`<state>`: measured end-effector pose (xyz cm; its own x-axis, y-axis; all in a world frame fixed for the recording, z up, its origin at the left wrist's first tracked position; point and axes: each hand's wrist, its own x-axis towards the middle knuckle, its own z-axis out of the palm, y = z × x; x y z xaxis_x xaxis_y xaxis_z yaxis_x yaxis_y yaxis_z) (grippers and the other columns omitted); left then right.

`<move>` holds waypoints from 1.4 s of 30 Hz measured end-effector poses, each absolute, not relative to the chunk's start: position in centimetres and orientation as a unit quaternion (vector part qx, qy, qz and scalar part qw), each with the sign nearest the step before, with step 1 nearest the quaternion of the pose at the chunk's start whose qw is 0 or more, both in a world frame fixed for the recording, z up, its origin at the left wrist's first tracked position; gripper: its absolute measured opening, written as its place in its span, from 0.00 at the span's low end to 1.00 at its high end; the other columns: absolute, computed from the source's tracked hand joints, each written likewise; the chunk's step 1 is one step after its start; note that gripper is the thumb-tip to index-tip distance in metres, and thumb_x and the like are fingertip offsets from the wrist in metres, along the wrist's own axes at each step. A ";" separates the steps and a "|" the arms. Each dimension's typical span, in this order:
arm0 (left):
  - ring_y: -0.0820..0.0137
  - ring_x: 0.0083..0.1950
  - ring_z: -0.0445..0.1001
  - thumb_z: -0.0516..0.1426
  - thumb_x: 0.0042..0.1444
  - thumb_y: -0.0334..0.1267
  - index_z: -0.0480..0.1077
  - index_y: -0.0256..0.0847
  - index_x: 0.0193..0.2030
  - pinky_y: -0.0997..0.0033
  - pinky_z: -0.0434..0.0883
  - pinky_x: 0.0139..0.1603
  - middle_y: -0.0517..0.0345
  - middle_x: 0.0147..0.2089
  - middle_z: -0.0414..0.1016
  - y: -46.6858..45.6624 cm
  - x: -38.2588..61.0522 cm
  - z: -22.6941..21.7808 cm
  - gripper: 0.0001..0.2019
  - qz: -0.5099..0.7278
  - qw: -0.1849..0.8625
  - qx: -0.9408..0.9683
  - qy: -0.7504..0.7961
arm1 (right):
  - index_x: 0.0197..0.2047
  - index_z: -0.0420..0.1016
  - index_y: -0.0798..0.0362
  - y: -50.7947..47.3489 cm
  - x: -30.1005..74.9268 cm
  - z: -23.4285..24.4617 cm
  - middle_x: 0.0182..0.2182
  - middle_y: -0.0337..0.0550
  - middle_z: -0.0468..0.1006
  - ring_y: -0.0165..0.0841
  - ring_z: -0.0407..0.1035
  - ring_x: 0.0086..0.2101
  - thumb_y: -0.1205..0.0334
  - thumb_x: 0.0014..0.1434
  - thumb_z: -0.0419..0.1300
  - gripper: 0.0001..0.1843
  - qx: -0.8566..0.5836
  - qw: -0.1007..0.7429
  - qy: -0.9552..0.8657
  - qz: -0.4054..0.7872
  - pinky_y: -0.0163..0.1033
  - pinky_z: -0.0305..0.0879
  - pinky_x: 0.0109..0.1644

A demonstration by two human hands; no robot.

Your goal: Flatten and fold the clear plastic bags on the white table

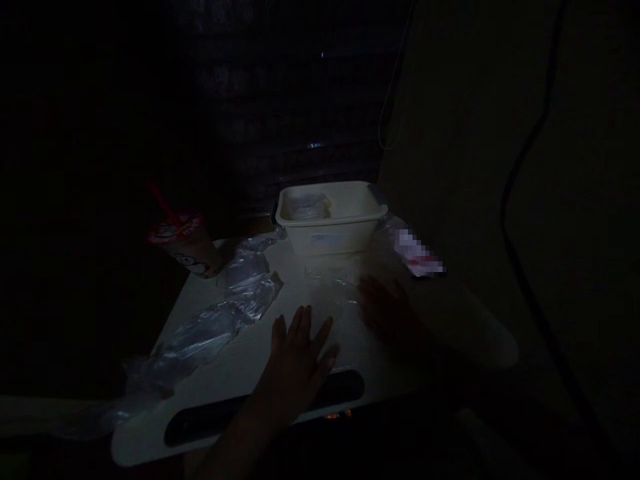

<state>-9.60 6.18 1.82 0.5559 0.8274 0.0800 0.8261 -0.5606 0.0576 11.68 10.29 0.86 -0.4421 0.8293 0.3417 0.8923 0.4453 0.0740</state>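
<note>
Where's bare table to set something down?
Between the crumpled plastic and the left hand, beyond the dark slot, the white table looks bare. Crowded: left edge, with cup and plastic; far side, with the tub; clear film lies before it, near the right hand. Right corner: too dark.

I see my desk (215, 380) greyish white, its long slot (200, 421) black. The tub (333, 237) is cream with dark handles (377, 195), the plastic film (205, 330) clear with silvery glints. My cup (207, 253) carries a black-and-white cartoon print (193, 264), red-and-white lid (160, 231) and red straw (163, 201); the pixelated object (417, 255) is pinkish white with a red band (425, 259).
</note>
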 end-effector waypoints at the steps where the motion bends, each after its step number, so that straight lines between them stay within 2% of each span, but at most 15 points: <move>1: 0.55 0.61 0.40 0.40 0.56 0.46 0.39 0.47 0.59 0.43 0.47 0.52 0.44 0.62 0.42 6.0 -9.8 1.9 0.25 0.053 0.005 0.879 0.474 | 0.51 0.60 0.57 10.3 12.4 0.7 0.52 0.51 0.61 0.39 0.51 0.53 0.60 0.58 0.37 0.22 -0.517 0.122 -0.838 -0.123 0.55 0.38 0.54; 3: 0.55 0.61 0.40 0.40 0.56 0.44 0.38 0.48 0.59 0.43 0.47 0.52 0.48 0.62 0.41 5.7 -10.2 2.3 0.24 0.067 0.000 0.872 0.486 | 0.50 0.62 0.57 10.2 13.6 0.5 0.51 0.50 0.63 0.39 0.53 0.52 0.60 0.58 0.37 0.22 -0.516 0.105 -0.842 -0.117 0.54 0.42 0.52; 7: 0.58 0.61 0.41 0.40 0.56 0.42 0.41 0.49 0.59 0.46 0.49 0.53 0.55 0.63 0.40 6.6 -10.0 3.6 0.23 0.073 0.015 0.881 0.468 | 0.49 0.63 0.53 9.7 14.4 -0.1 0.51 0.49 0.62 0.40 0.53 0.52 0.60 0.57 0.39 0.20 -0.498 0.081 -0.857 -0.108 0.53 0.45 0.50; 14: 0.62 0.61 0.41 0.38 0.57 0.44 0.45 0.38 0.58 0.55 0.50 0.56 0.46 0.61 0.44 10.0 -5.9 4.0 0.23 0.077 0.036 0.921 0.380 | 0.49 0.63 0.51 9.2 13.4 -0.9 0.52 0.48 0.61 0.41 0.51 0.52 0.56 0.57 0.40 0.21 -0.501 0.093 -0.852 -0.121 0.54 0.43 0.51; 17: 0.57 0.61 0.44 0.39 0.56 0.45 0.49 0.38 0.57 0.52 0.49 0.55 0.41 0.60 0.48 10.7 -5.0 3.2 0.23 0.076 0.021 0.917 0.390 | 0.49 0.63 0.51 9.9 13.6 -0.9 0.51 0.48 0.62 0.41 0.52 0.52 0.57 0.57 0.39 0.21 -0.488 0.094 -0.858 -0.129 0.54 0.43 0.50; 21: 0.50 0.60 0.44 0.39 0.56 0.48 0.51 0.45 0.56 0.44 0.48 0.52 0.40 0.59 0.48 10.7 -5.0 2.3 0.22 0.063 0.021 0.916 0.396 | 0.51 0.59 0.54 11.7 13.9 -0.6 0.52 0.48 0.62 0.37 0.52 0.52 0.60 0.58 0.38 0.21 -0.498 0.098 -0.854 -0.117 0.52 0.43 0.51; 27: 0.51 0.61 0.41 0.40 0.55 0.48 0.44 0.49 0.58 0.42 0.46 0.52 0.43 0.61 0.43 10.4 -5.2 2.2 0.23 0.082 0.027 0.917 0.390 | 0.50 0.60 0.58 14.1 13.8 -0.1 0.52 0.51 0.61 0.36 0.53 0.52 0.63 0.57 0.39 0.20 -0.482 0.080 -0.869 -0.075 0.52 0.45 0.52; 33: 0.59 0.62 0.40 0.36 0.56 0.47 0.47 0.40 0.58 0.47 0.43 0.56 0.46 0.61 0.45 10.6 -4.9 2.1 0.24 0.076 0.027 0.923 0.376 | 0.49 0.62 0.57 15.4 14.6 -0.6 0.51 0.50 0.62 0.35 0.55 0.51 0.65 0.57 0.40 0.19 -0.472 0.102 -0.874 -0.058 0.49 0.48 0.51; 37: 0.61 0.62 0.40 0.35 0.57 0.47 0.47 0.38 0.58 0.48 0.41 0.57 0.48 0.61 0.46 10.6 -4.8 2.0 0.25 0.061 0.039 0.926 0.371 | 0.49 0.62 0.56 16.5 15.1 -0.6 0.51 0.48 0.63 0.34 0.55 0.51 0.66 0.56 0.40 0.20 -0.446 0.111 -0.887 -0.048 0.47 0.49 0.52; 42: 0.62 0.62 0.40 0.35 0.57 0.46 0.43 0.32 0.59 0.52 0.43 0.58 0.43 0.61 0.44 10.7 -4.7 2.1 0.26 0.069 0.028 0.919 0.388 | 0.46 0.66 0.59 15.8 15.0 0.4 0.47 0.50 0.67 0.36 0.61 0.46 0.66 0.54 0.43 0.19 -0.478 0.143 -0.865 -0.049 0.43 0.56 0.48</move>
